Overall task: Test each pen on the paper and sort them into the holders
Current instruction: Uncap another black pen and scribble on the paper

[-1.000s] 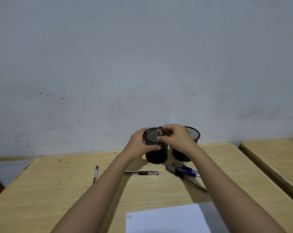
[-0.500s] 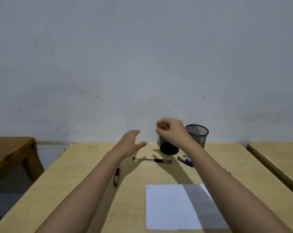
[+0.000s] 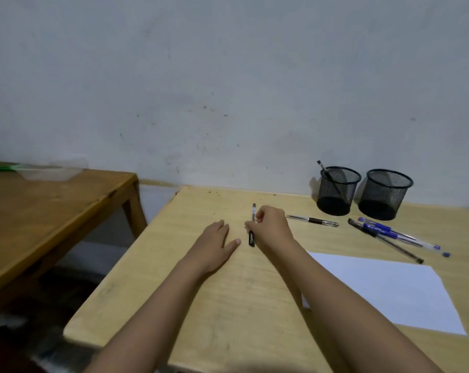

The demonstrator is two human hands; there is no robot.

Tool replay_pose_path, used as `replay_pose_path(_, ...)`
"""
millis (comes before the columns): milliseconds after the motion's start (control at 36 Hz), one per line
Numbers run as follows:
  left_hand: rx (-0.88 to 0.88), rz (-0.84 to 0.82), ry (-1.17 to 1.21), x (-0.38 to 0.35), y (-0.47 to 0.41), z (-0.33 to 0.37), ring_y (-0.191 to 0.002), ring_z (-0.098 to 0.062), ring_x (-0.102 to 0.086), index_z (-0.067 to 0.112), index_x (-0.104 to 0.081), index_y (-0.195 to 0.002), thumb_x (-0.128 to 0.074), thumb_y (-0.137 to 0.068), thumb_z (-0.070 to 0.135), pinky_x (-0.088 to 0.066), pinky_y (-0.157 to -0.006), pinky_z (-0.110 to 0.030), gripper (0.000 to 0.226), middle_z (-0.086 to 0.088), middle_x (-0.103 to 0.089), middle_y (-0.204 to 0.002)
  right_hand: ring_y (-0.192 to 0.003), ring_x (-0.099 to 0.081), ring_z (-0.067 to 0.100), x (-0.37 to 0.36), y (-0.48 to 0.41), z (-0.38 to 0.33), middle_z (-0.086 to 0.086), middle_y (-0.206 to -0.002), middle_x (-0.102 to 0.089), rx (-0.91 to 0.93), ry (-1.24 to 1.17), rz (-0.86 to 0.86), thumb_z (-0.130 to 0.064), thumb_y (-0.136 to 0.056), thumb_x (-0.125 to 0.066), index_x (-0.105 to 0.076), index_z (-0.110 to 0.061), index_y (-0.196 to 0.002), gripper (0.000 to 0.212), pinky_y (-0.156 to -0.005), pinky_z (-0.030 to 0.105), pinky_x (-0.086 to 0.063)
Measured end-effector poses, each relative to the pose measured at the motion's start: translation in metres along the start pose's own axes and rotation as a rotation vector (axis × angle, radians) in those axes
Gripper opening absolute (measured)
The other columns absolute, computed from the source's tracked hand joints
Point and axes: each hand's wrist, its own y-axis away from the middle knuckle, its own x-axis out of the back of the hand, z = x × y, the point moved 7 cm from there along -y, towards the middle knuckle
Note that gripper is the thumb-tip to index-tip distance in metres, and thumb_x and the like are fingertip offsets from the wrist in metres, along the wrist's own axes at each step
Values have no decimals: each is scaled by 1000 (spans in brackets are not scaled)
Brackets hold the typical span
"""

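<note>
My right hand (image 3: 269, 224) is pinching a black pen (image 3: 252, 224) that lies on the light wooden desk (image 3: 228, 292), fingers closed around its middle. My left hand (image 3: 217, 239) rests flat on the desk just left of that pen, fingers apart, holding nothing. Two black mesh holders stand at the back right: the left holder (image 3: 338, 189) has one pen leaning in it, the right holder (image 3: 387, 193) looks empty. Another black pen (image 3: 312, 220) lies in front of the left holder. Several blue and black pens (image 3: 389, 235) lie in front of the right holder. White paper (image 3: 389, 289) lies at the right.
A darker wooden table (image 3: 39, 211) stands to the left with a gap between it and the desk; a clear plastic container (image 3: 50, 170) and something green sit on it. A grey wall runs behind both. The desk's left and front edges are close to my arms.
My hands left the holders and dropped to the left part of the desk. The right hand has closed on the black pen lying there. The view has swung left and down.
</note>
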Motion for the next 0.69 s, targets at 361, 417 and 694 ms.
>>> replay_pose_path(361, -19, 55, 19, 2, -2, -5, -144, -20, -16, 9, -28, -145, -43, -94, 48, -14, -115, -29, 66, -7, -19, -157, -75, -62, 24, -1, -20, 16, 12, -91, -67, -212, -259, -36, 0, -66, -69, -65, -10, -71, 12, -62, 25, -46)
replay_pose_path(417, -6, 39, 34, 4, -3, -6, -143, -21, -18, 8, -32, -144, -45, -93, 48, -16, -115, -30, 66, -8, -22, -155, -71, -64, 25, 0, -19, 19, 16, -89, -68, -247, -421, -73, 2, -74, -67, -65, -8, -77, 10, -62, 27, -52)
replay_pose_path(694, -41, 113, 725, 17, -15, 44, -93, -8, -59, 7, -58, -121, -63, -88, 25, -45, -75, -15, 38, -4, -63, -112, -77, -63, 16, 52, -6, 15, 9, -84, -64, -140, -961, -25, 1, -88, -56, -63, -5, -89, 9, -76, 23, -56)
